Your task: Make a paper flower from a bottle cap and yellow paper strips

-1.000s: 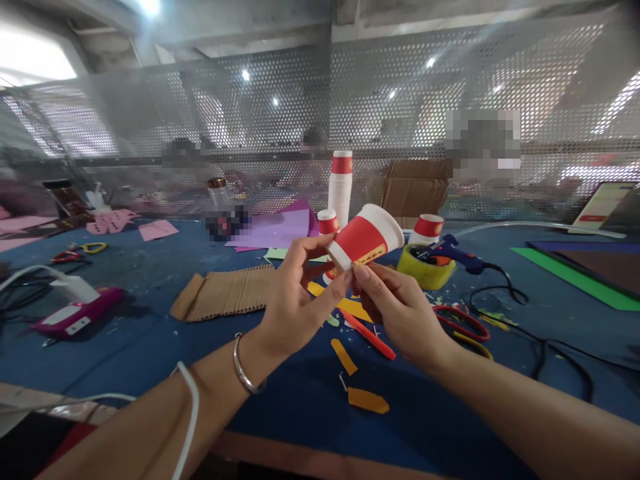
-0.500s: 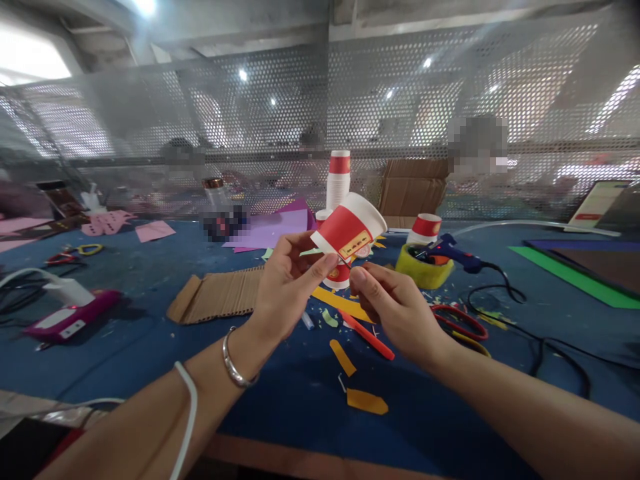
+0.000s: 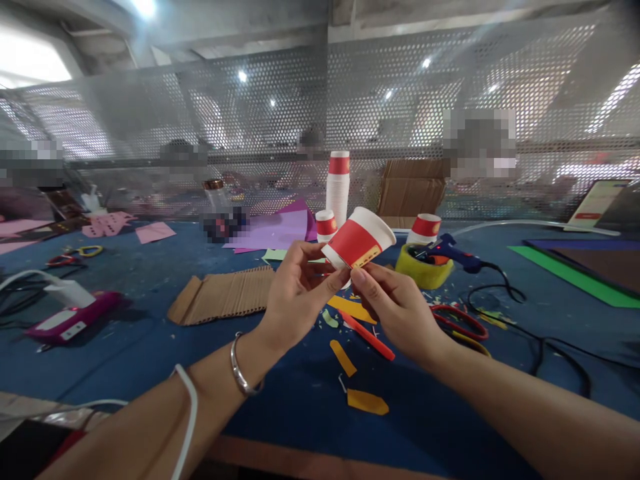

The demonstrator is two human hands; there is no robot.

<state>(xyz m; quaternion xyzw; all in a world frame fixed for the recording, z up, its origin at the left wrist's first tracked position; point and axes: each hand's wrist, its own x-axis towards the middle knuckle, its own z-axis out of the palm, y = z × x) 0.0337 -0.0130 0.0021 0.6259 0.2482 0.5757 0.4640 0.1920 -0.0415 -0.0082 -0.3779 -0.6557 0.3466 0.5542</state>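
Note:
A red and white paper cup (image 3: 361, 239) is tilted sideways above the table, its mouth turned to the upper right. My left hand (image 3: 296, 297) grips it by the narrow base end, thumb below and fingers behind. My right hand (image 3: 393, 300) is closed in a pinch at the cup's lower side, by the yellow printed label (image 3: 367, 257). Whatever sits between those right fingertips is hidden. Below the hands lie an orange-red pen-like stick (image 3: 370, 335), yellow paper strips (image 3: 343, 358) and a cut yellow piece (image 3: 367, 401).
Behind the cup rises a tall stack of paper cups (image 3: 339, 193). A glue gun (image 3: 457, 252) rests on a yellow tape roll (image 3: 425, 270), near red-handled scissors (image 3: 463, 320). Corrugated cardboard (image 3: 225, 297) and a purple power strip (image 3: 75, 320) lie to the left.
The cup first shifted left and up while my right fingertips drew off it, with a thin dark line between. Now cup and left hand are back lower right, against the right fingertips.

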